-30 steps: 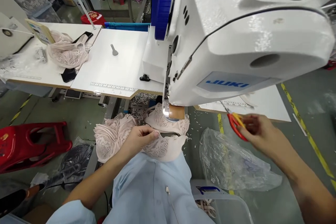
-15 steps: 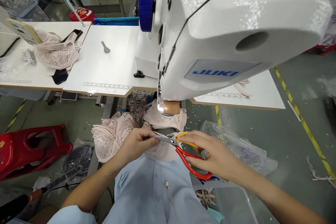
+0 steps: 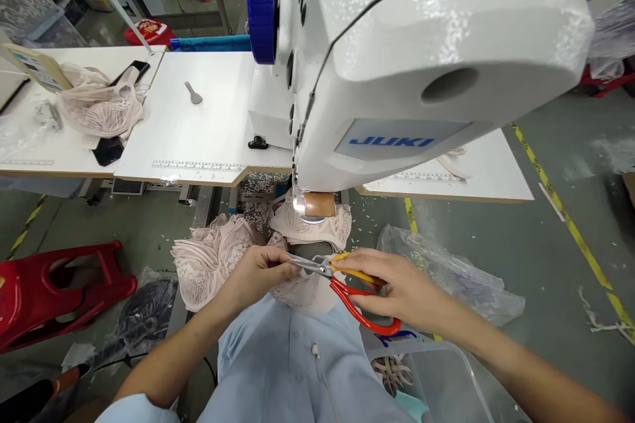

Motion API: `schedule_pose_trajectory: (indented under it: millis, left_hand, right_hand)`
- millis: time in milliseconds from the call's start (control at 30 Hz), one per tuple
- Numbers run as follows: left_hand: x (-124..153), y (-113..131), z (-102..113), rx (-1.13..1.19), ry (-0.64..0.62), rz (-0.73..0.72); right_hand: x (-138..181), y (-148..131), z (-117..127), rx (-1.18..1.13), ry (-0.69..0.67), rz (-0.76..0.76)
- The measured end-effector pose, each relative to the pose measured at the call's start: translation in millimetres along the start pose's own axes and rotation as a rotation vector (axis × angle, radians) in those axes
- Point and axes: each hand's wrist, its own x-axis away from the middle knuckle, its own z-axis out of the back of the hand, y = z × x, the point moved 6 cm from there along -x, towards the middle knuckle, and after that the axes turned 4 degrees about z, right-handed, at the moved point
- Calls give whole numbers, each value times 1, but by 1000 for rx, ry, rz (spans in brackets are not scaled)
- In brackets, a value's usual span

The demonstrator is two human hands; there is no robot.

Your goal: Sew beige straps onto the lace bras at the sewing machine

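Note:
A pale pink lace garment point(image 3: 208, 261) lies across my lap under the head of a white JUKI sewing machine point(image 3: 397, 59). My left hand point(image 3: 258, 272) is closed, pinching the garment's edge near the middle. My right hand point(image 3: 397, 287) is closed on red and yellow handled scissors point(image 3: 347, 284). The scissors' metal blades point left and meet the spot that my left fingers pinch. More of the lace sits right beneath the machine's foot point(image 3: 317, 206).
A white work table point(image 3: 198, 125) stretches left of the machine, with a heap of lace pieces point(image 3: 99, 109) in a clear bag on it. A red plastic stool point(image 3: 54, 287) stands at the left. A clear plastic bag point(image 3: 446, 281) lies on the floor at the right, and a clear bin point(image 3: 436, 383) sits below it.
My right hand has brought the scissors from the right, near the table's edge, in to the lace at my left fingers. The view has tilted a little.

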Motion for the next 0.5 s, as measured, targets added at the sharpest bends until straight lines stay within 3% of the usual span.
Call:
schedule_pose_trajectory:
  millis: [367,500]
  left_hand:
    - [-3,-15,-2,10,2,40]
    - [-6,-14,0,66,17,39]
  right_hand:
    - [11,9,3,32,43,-18]
    - [29,37,22,41,54,-135]
